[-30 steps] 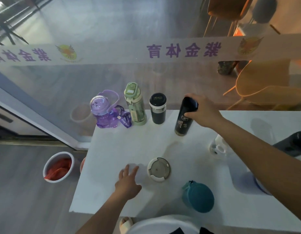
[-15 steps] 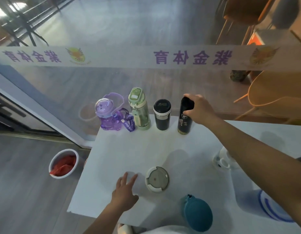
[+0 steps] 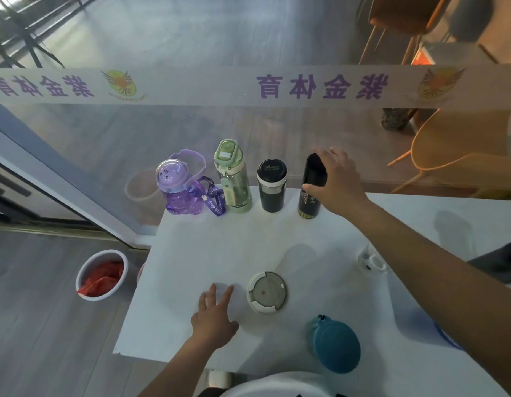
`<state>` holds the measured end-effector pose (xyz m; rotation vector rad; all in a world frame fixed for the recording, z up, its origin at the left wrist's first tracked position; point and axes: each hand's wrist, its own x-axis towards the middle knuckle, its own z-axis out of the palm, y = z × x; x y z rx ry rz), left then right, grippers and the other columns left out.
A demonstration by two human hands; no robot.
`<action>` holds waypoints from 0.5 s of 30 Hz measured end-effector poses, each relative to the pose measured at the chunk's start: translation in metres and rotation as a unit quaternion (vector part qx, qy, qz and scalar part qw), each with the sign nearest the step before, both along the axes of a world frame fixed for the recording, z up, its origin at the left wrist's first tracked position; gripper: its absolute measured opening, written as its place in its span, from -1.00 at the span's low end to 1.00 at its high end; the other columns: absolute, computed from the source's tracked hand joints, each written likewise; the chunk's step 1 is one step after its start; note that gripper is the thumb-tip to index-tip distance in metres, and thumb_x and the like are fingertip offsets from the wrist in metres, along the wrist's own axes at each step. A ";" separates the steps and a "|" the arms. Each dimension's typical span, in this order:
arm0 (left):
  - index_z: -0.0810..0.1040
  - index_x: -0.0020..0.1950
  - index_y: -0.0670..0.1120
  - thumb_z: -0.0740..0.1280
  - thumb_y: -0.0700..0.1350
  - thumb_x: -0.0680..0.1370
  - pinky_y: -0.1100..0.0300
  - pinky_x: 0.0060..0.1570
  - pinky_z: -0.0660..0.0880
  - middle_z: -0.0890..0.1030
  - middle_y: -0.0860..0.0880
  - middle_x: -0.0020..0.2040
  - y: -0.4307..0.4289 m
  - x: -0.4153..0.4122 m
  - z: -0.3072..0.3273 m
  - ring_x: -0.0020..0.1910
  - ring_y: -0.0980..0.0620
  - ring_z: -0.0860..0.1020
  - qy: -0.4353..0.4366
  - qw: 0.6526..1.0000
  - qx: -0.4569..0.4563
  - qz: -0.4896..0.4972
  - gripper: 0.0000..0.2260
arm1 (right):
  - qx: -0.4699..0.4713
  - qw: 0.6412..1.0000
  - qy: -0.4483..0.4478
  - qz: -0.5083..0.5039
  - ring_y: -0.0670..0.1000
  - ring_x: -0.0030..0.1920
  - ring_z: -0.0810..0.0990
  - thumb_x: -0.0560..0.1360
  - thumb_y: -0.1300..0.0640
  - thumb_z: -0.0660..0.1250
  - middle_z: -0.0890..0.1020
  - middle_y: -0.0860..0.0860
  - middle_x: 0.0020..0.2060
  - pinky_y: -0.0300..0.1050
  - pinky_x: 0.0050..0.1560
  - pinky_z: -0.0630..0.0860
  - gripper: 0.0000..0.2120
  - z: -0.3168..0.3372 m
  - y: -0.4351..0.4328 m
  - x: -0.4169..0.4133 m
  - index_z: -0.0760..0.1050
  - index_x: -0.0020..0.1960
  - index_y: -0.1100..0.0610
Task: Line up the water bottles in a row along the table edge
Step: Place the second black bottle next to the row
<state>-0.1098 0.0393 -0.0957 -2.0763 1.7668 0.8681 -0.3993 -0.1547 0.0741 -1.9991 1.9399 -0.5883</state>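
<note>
Water bottles nearest you on the white table (image 3: 191, 253): a teal bottle (image 3: 336, 346) and a white-lidded bottle (image 3: 266, 292). Your left hand (image 3: 212, 319) lies flat with fingers spread just left of the white-lidded one. Along the table's far edge stand a purple bottle (image 3: 181, 190), a green bottle (image 3: 234, 179), a short black flask (image 3: 271, 184) and a tall black bottle (image 3: 311, 187). Your right hand (image 3: 336, 181) is at that tall bottle, fingers loosened and apart.

Clear bottle (image 3: 372, 260) half behind right forearm; black object (image 3: 503, 263) edge-cropped.
</note>
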 end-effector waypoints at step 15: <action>0.00 0.56 0.24 0.31 0.10 0.50 -0.19 0.47 0.03 -0.10 -0.04 0.61 -0.007 0.016 0.016 0.57 -0.12 -0.09 0.045 0.998 -0.004 -0.050 -0.28 | 0.182 0.978 0.084 0.061 0.15 0.32 0.34 0.39 -0.01 0.38 0.23 0.06 0.44 0.04 0.25 0.41 -0.28 -0.049 0.206 0.121 0.13 0.47 -0.17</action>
